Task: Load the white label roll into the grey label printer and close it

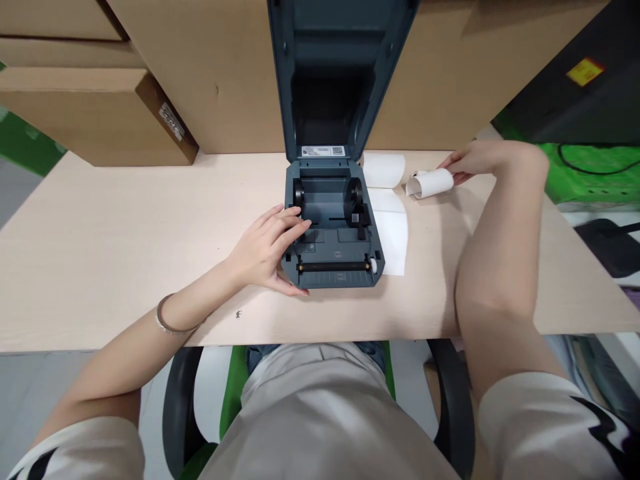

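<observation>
A dark grey label printer point(333, 233) stands on the wooden desk point(110, 240) with its lid point(335, 73) raised upright and its paper bay empty. My left hand point(267, 250) rests on the printer's left side, fingers spread over the edge and the thumb against the front corner. My right hand point(470, 162) reaches to the far right of the printer and its fingers are closed on a small white paper roll point(431, 183) that lies on the desk. A strip of white label paper point(393, 230) lies flat beside the printer, curling up at its far end.
Cardboard boxes point(100, 113) are stacked behind the desk on the left and in the middle. A black device point(580, 93) with a yellow sticker stands at the back right above a green surface point(590, 177) with a black cable. My chair's armrests show below the desk edge.
</observation>
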Motion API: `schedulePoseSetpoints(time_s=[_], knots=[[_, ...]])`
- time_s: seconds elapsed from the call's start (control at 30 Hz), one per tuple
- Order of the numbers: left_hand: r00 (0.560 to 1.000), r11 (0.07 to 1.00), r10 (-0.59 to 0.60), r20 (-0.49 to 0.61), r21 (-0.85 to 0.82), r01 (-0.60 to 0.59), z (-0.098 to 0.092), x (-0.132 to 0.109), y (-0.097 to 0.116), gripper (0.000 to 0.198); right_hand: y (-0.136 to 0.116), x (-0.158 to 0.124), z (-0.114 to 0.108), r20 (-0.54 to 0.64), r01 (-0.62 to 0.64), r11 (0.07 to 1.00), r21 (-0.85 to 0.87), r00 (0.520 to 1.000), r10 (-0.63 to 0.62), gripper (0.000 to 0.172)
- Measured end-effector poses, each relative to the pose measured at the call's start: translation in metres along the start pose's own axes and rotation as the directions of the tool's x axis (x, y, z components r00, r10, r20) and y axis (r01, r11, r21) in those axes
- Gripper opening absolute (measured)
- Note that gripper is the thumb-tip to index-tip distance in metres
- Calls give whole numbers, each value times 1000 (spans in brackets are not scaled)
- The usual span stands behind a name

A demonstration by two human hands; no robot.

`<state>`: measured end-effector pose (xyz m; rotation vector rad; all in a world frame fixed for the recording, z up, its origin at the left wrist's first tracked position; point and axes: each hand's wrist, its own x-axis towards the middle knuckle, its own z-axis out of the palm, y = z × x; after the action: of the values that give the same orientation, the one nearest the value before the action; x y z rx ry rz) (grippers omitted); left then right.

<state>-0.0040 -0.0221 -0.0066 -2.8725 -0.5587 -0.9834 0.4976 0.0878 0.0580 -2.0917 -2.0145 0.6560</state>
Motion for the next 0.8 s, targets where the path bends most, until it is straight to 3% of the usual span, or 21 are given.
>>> schedulePoseSetpoints(time_s=[0.07,0.1,0.27,0.47,0.67,0.8], knots=[[1000,1000,-15,5,18,15,0,0,0,126,-5,0,1,108,-149,986,-71,982,156,8],[1000,1000,-8,1,23,8,-1,1,1,126,-9,0,2,117,-186,977,-104,973,198,15],[997,997,67,-45,32,-66,-3,4,2,129,-16,8,15,-55,-191,968,-162,981,185,31],[999,999,40,-19,14,-39,-2,1,1,128,-20,9,29,-117,-199,973,-119,976,186,22],[1000,1000,23,-17,-17,-24,0,-1,0,127,-45,-32,-3,-182,-130,986,-104,977,109,7],[999,998,39,-27,-43,-40,0,0,1,127,-84,-74,-25,-364,7,1000,-5,931,-9,26]])
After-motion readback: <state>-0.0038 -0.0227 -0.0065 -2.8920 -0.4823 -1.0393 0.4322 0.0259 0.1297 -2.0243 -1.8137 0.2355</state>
